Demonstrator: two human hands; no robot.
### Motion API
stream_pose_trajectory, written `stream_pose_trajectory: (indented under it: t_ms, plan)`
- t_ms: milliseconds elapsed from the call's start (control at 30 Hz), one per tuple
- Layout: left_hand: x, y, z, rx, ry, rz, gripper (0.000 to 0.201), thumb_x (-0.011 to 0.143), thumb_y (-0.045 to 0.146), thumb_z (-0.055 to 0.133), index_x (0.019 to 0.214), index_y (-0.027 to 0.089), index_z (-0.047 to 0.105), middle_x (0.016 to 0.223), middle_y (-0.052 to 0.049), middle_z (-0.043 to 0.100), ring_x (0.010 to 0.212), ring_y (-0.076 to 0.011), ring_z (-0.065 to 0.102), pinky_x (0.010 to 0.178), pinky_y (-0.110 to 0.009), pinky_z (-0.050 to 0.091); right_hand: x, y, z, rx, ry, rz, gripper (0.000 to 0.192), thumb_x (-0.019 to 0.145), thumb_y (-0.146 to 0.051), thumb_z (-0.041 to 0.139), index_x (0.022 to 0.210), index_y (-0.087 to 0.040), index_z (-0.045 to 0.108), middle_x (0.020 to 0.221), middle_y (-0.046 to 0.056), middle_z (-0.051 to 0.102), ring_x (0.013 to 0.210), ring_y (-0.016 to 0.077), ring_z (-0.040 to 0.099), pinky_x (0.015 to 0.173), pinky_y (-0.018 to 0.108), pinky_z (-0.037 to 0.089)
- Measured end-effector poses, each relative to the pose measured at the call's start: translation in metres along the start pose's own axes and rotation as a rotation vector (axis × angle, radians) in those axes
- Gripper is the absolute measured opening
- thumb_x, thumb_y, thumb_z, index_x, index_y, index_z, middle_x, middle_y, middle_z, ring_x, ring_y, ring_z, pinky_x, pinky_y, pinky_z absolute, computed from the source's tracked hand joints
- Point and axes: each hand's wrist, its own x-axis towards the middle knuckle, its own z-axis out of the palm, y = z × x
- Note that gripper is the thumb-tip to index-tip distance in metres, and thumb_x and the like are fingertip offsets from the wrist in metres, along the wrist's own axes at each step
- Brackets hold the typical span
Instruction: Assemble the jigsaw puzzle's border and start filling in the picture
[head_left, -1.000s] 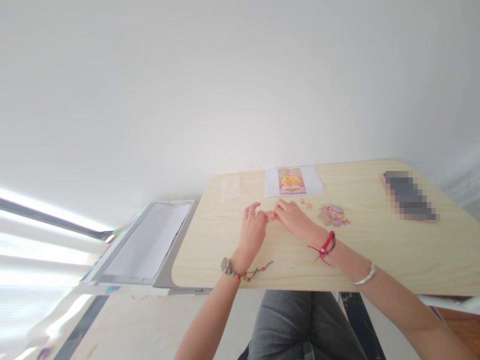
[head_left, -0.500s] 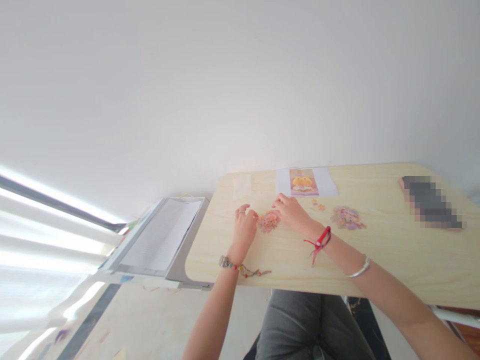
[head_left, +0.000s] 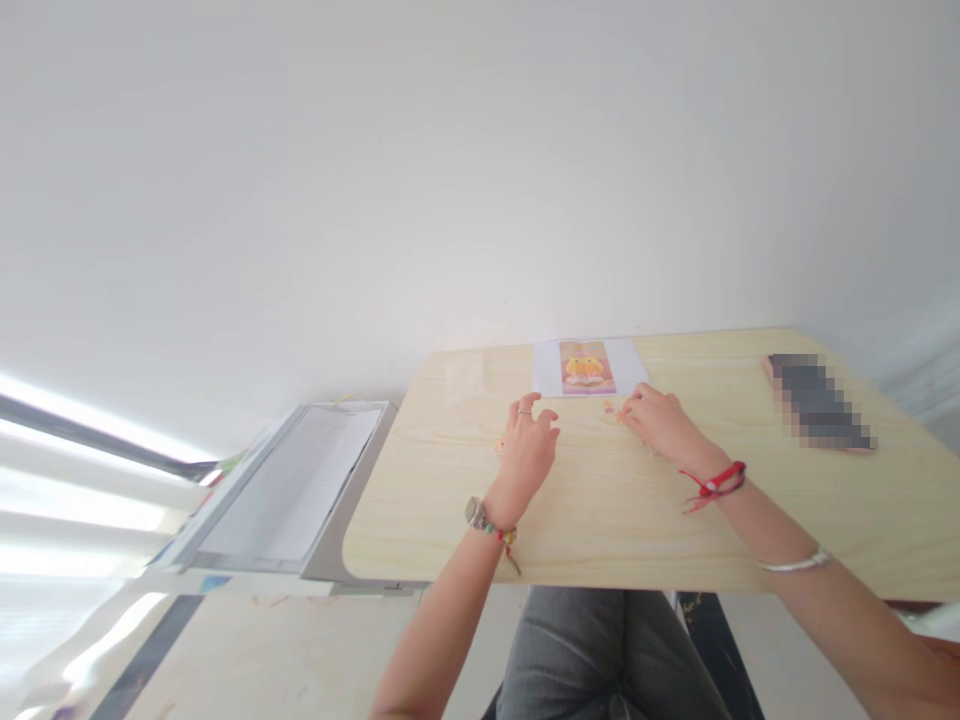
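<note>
My left hand [head_left: 531, 445] hovers over the left pile of small puzzle pieces [head_left: 499, 445], its fingers apart and curved. Most of that pile is hidden beneath it. To the right, my right hand [head_left: 661, 420] has thumb and fingers pinched together at a few orange puzzle pieces [head_left: 609, 407]. An orange puzzle piece [head_left: 620, 416] shows at its fingertips. The second pile is almost wholly covered by this hand. Just beyond lies a white sheet with a printed picture [head_left: 586, 368] of a round yellow-orange figure.
The pale wooden table [head_left: 585, 520] stands against a white wall. A clear plastic bag [head_left: 465, 377] lies at the back left, and a dark pixelated flat device [head_left: 817, 400] at the right. Left of the table, a grey-framed stand [head_left: 300, 480] holds white paper.
My right hand has moved right, from the left pile to the few orange pieces. My left hand has shifted right over the left pile and spread its fingers. The view has shifted slightly.
</note>
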Motion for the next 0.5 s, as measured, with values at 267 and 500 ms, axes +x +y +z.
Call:
stream_pose_trajectory:
  t_ms: [267, 500]
  plan:
    - [0.011, 0.022, 0.024, -0.028, -0.123, 0.058, 0.015, 0.08, 0.013, 0.058, 0.094, 0.017, 0.058, 0.12, -0.013, 0.044, 0.117, -0.0284, 0.041, 0.091, -0.045, 0.045, 0.009, 0.004, 0.008, -0.021, -0.002, -0.001, 0.021, 0.087, -0.016, 0.042, 0.083, -0.016, 0.062, 0.095, 0.008, 0.056, 0.072, 0.0151, 0.052, 0.067, 0.029, 0.031]
    - [0.023, 0.032, 0.043, -0.013, -0.238, 0.054, 0.019, 0.079, 0.017, 0.06, 0.098, 0.015, 0.06, 0.123, -0.014, 0.045, 0.116, -0.0279, 0.043, 0.094, -0.043, 0.042, 0.011, 0.0, 0.012, 0.051, -0.004, -0.083, 0.016, 0.087, -0.024, 0.047, 0.084, -0.017, 0.062, 0.094, 0.007, 0.056, 0.077, 0.0168, 0.055, 0.067, 0.028, 0.034]
